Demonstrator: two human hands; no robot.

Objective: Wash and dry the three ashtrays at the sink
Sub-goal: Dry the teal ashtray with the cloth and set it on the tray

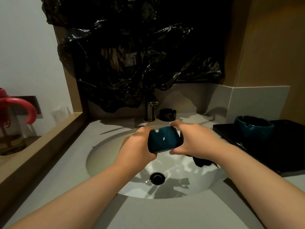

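Over the white sink basin (105, 162) I hold a glossy teal ashtray (164, 140), tilted on its side. My left hand (138, 144) grips its left side and my right hand (194, 139) grips its right side, fingers curled over the rim. A dark cloth (202, 161) hangs under my right hand; whether the hand holds it is hidden. A second teal ashtray (253, 127) stands upright on a black tray (280, 152) at the right. A black ashtray (168, 114) sits on the counter beside the faucet (151, 109).
The drain (157, 178) is open at the basin's bottom. Black plastic sheeting (140, 55) covers the wall behind the faucet. A pink-handled bottle (11, 119) stands on a ledge at the left, past a wooden edge (49, 141). Grey counter (165, 214) runs along the front.
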